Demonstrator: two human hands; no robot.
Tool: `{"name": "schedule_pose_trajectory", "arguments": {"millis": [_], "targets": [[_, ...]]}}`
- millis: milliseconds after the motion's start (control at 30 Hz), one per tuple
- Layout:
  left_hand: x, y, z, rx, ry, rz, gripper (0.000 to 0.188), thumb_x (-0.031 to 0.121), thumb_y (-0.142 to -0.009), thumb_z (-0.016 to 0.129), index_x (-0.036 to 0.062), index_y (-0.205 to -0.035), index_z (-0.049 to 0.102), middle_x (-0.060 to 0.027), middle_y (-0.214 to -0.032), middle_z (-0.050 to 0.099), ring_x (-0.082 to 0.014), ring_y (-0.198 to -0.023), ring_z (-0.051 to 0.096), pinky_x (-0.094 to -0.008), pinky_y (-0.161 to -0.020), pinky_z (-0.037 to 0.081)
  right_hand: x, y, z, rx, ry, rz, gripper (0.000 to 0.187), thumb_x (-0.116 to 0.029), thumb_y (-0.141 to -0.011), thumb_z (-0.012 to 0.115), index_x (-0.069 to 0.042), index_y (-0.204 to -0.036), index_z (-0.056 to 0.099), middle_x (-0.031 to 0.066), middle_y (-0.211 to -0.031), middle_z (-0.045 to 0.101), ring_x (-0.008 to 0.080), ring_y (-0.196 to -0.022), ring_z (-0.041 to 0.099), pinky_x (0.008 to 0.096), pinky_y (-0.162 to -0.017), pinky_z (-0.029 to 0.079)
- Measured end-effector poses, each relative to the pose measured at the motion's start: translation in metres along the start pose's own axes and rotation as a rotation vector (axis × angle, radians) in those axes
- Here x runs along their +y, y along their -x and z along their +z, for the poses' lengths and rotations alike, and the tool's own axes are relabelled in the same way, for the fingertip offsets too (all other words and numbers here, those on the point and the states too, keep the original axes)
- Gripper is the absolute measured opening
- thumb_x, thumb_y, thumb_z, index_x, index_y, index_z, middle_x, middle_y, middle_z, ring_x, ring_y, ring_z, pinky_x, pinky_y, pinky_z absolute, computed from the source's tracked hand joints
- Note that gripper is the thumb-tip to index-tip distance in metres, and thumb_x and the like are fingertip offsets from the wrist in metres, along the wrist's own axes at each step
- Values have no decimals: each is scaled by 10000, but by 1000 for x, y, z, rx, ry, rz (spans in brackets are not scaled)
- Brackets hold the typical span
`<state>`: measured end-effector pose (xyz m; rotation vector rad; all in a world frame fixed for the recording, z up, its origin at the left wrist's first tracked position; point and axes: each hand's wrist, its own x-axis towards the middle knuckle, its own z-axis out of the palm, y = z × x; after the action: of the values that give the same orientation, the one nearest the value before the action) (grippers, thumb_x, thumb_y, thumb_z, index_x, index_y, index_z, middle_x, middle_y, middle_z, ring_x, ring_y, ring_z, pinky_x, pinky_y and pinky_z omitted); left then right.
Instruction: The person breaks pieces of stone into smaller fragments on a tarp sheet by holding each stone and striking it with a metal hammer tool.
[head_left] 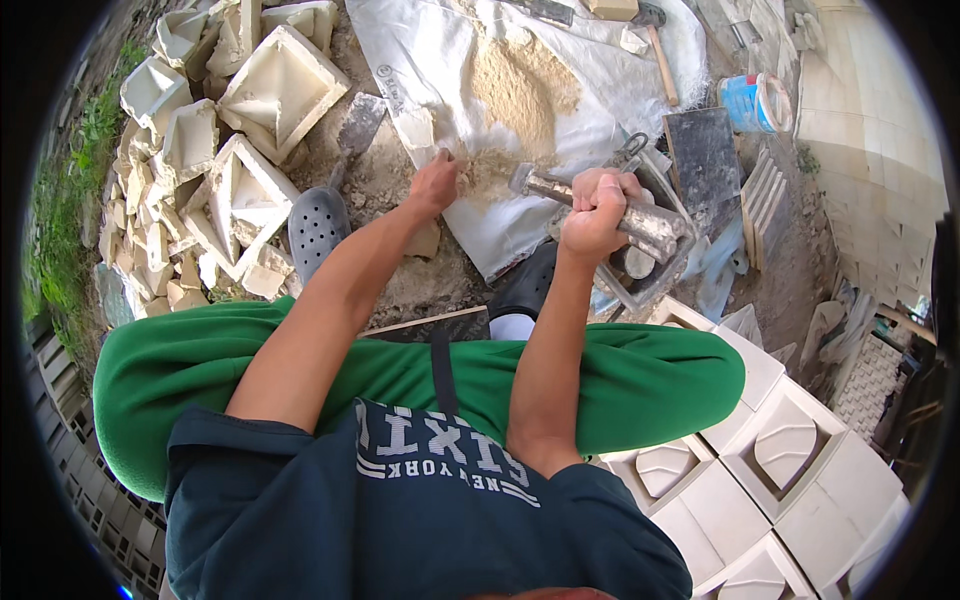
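My right hand (600, 215) is wrapped around a thick metal bar-shaped tool (655, 228) crusted with pale dried material. The tool lies slanted over a metal mould (655, 285) with a ring at its far end. My left hand (435, 185) is closed at the edge of a white woven sheet (465, 235); what its fingers hold, if anything, is hidden. A heap of tan sandy powder (515, 90) lies on the sheet, and some of it is scattered between my two hands.
Broken cream-coloured blocks (283, 92) are piled at left. A trowel (362, 122), a hammer (663, 65), a blue-and-white bucket (755, 103) and a dark board (703, 155) lie around the sheet. Finished pale blocks (735, 510) stand in rows at lower right.
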<state>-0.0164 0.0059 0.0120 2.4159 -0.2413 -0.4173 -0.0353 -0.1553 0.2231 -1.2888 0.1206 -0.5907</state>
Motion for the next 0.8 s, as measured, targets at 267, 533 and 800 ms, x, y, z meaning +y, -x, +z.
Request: {"name": "schedule_pose_trajectory", "arguments": {"millis": [267, 533, 800], "targets": [[-15, 5, -6, 54, -28, -21, 391, 156, -732, 656, 146, -1115, 580, -131, -1116, 502, -336, -978, 548, -414, -838, 454, 25, 6, 3, 9, 26, 90, 165, -87, -784, 470, -51, -633, 412, -1, -511, 388, 69, -446, 329, 228, -423, 262], [-14, 8, -7, 64, -9, -58, 403, 122, -720, 648, 135, -1112, 553, -122, -1142, 496, -325, -994, 544, -415, -837, 457, 34, 7, 17, -34, 62, 107, 198, -89, -778, 464, -87, -616, 349, -8, -498, 344, 77, -439, 309, 235, -413, 259], [-19, 13, -11, 128, -46, -46, 446, 98, -718, 644, 142, -1146, 525, -124, -1170, 475, -323, -1065, 498, -408, -873, 439, 24, 6, 9, -36, 23, 40, 205, -92, -765, 452, -80, -584, 358, 7, -494, 383, 78, -436, 315, 246, -419, 245]]}}
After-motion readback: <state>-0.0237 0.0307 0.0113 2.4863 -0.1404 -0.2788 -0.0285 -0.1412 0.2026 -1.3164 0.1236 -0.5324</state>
